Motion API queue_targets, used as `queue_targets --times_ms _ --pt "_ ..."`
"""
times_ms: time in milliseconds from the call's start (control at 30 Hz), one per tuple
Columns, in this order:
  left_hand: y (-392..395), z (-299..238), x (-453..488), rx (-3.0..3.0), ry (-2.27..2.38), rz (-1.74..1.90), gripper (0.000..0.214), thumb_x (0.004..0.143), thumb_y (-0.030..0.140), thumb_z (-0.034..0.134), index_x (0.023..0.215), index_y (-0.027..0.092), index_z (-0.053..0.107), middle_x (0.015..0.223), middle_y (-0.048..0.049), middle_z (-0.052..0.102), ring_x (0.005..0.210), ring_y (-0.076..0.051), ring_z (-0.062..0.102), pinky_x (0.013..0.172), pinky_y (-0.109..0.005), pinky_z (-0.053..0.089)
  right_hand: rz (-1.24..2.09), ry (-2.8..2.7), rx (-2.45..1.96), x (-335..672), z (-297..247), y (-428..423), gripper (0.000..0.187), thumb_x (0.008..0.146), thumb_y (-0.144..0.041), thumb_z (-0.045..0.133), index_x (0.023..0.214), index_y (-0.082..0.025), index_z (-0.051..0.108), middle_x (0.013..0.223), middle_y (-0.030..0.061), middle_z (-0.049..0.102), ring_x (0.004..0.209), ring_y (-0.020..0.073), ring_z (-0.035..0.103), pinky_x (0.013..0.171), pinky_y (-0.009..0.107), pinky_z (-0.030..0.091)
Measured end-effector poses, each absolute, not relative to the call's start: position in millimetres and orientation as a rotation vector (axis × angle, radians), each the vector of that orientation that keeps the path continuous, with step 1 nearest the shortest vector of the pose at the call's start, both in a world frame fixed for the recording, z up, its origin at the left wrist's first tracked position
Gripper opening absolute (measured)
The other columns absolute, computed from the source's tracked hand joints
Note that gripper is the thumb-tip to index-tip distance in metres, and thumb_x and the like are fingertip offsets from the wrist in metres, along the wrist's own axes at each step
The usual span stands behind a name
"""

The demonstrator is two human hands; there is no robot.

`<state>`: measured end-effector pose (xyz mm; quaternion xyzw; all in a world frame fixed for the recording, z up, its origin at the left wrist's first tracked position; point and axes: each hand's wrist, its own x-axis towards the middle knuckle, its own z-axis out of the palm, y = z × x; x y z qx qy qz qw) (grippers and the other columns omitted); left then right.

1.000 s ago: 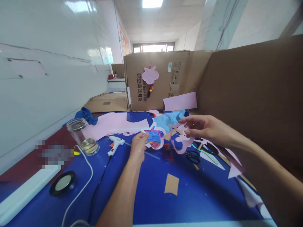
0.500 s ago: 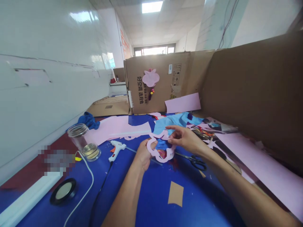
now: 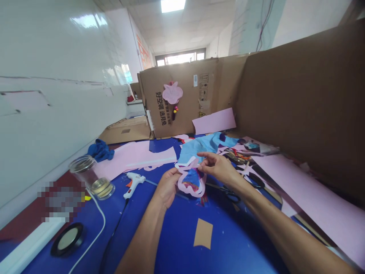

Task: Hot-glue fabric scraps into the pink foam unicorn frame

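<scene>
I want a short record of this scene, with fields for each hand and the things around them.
left hand: holds the left side of the pink cutout
right hand: fingers pinch the cutout's upper edge
cutout centre: blue and multicoloured
beside hands: hot glue gun, scissors, light blue paper
rest: glass jar, blue cloth, pink flower shape on cardboard box

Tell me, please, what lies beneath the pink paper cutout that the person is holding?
Past the top of the pink cutout shows a light blue sheet; past its bottom, the dark blue table cover. The cutout, left hand and right hand hide whatever lies directly beneath.
</scene>
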<state>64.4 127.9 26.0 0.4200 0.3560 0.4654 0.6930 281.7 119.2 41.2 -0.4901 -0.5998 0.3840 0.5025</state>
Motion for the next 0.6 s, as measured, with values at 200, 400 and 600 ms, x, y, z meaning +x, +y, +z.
queue_targets --times_ms 200,400,600 --pt "129.5 19.5 65.7 0.919 0.814 1.033 0.034 0.065 0.029 0.094 0.094 0.014 0.081 0.08 -0.0056 0.079 0.059 -0.015 0.066 0.06 -0.026 0.051 0.95 -1.397 -1.188 283.2 44.3 115.1 0.058 0.077 -0.031 0.084 0.13 -0.015 0.068 0.071 -0.0035 0.071 0.068 0.0186 0.071 0.071 0.033 0.056" --pt "127.5 21.4 66.4 0.899 0.812 1.044 0.059 0.077 0.066 0.087 0.107 0.016 0.079 0.096 -0.0112 0.082 0.074 -0.022 0.074 0.062 -0.028 0.055 0.914 -1.368 -1.228 284.8 38.9 118.9 0.05 0.076 -0.025 0.084 0.124 -0.015 0.071 0.067 -0.0038 0.069 0.065 0.0178 0.067 0.067 0.031 0.054" --pt "125.0 22.5 65.3 0.97 0.787 1.058 0.066 0.056 0.039 0.105 0.111 0.014 0.08 0.09 -0.0094 0.082 0.066 -0.018 0.071 0.062 -0.026 0.055 0.936 -1.365 -1.198 280.9 28.2 122.1 0.052 0.076 -0.03 0.083 0.124 -0.016 0.07 0.067 -0.0044 0.068 0.063 0.0178 0.067 0.066 0.031 0.053"
